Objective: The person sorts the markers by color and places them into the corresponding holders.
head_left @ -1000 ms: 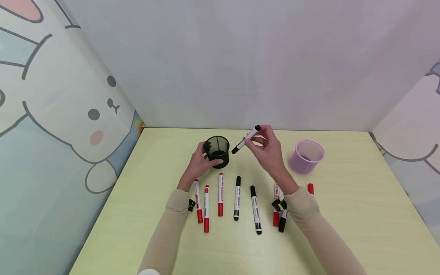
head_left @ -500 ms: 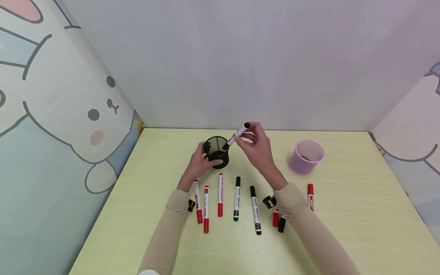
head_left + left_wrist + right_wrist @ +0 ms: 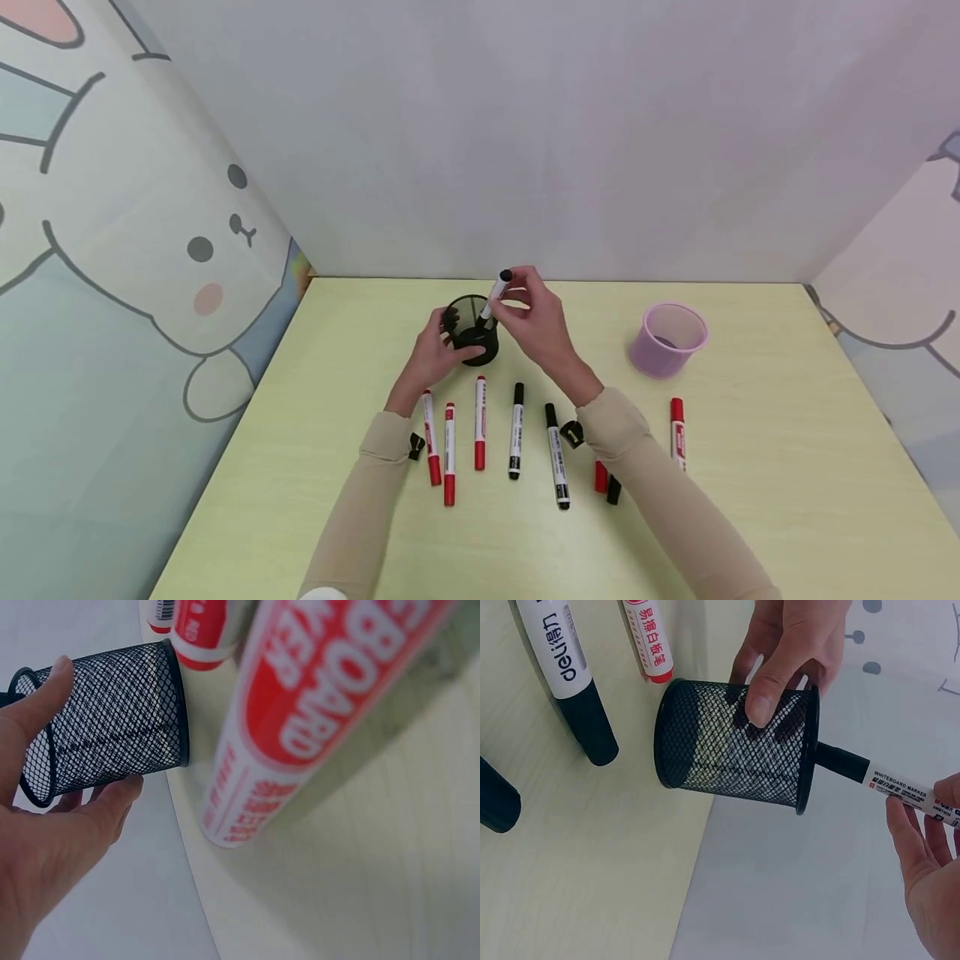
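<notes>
My left hand (image 3: 433,357) holds a black mesh pen cup (image 3: 474,348) upright on the table, its thumb and fingers around the mesh wall. The right hand (image 3: 538,327) pinches a white whiteboard marker (image 3: 496,292) with black ends, tilted above the cup. In the right wrist view, the marker's black lower end (image 3: 842,761) is right at the cup's rim (image 3: 807,750). No pens show through the mesh (image 3: 112,712) in the left wrist view.
Red markers (image 3: 480,425) and black markers (image 3: 516,432) lie in front of the hands; the right sleeve partly covers some. A red marker (image 3: 678,433) lies farther right. The pink cup (image 3: 663,346) stands at the right, before the back wall (image 3: 562,167).
My right hand has moved left with the marker, bringing its lower end from beside the mesh cup to the cup's mouth and tilting it steeper. The left hand stays on the cup.
</notes>
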Motion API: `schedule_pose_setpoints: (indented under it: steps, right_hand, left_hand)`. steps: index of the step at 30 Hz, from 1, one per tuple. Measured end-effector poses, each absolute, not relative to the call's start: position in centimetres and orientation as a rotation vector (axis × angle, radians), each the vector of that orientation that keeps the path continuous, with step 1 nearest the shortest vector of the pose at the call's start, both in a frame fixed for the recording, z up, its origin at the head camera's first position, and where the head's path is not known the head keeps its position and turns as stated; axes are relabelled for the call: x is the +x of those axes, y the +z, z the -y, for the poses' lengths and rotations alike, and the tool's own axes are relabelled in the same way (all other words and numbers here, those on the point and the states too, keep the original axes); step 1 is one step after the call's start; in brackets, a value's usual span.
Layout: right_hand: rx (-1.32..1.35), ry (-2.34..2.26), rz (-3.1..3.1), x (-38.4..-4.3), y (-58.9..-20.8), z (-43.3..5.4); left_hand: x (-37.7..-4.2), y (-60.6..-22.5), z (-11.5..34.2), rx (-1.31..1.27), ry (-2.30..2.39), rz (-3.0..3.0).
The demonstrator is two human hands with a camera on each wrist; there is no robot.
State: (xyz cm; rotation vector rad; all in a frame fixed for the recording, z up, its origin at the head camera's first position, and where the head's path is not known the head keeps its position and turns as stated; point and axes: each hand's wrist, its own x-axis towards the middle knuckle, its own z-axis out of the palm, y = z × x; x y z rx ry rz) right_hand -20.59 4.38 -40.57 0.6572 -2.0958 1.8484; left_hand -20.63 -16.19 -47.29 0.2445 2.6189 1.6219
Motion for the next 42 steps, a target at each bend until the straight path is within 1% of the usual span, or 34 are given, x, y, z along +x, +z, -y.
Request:
schedule_pose_setpoints:
  steps: [6, 21, 28, 42]
  right_hand:
    - [0.711, 1.831, 2.147, -21.2, -41.5, -3.7]
    - [0.928, 1.56, 2.362, -21.9, -42.7, -1.6]
    - [1.025, 1.382, 2.465, -22.2, -42.8, -1.0]
    - [1.177, 1.066, 2.607, -22.2, -42.8, -0.2]
  left_hand:
    - [-20.5, -47.2, 16.4, 0.228, 1.634, -2.603]
    - [-20.3, -47.1, 16.7, 0.227, 1.643, -2.598]
    - [-20.4, -47.0, 17.1, 0.31, 1.671, -2.584]
    - [-20.3, -47.1, 17.3, 0.281, 1.595, -2.643]
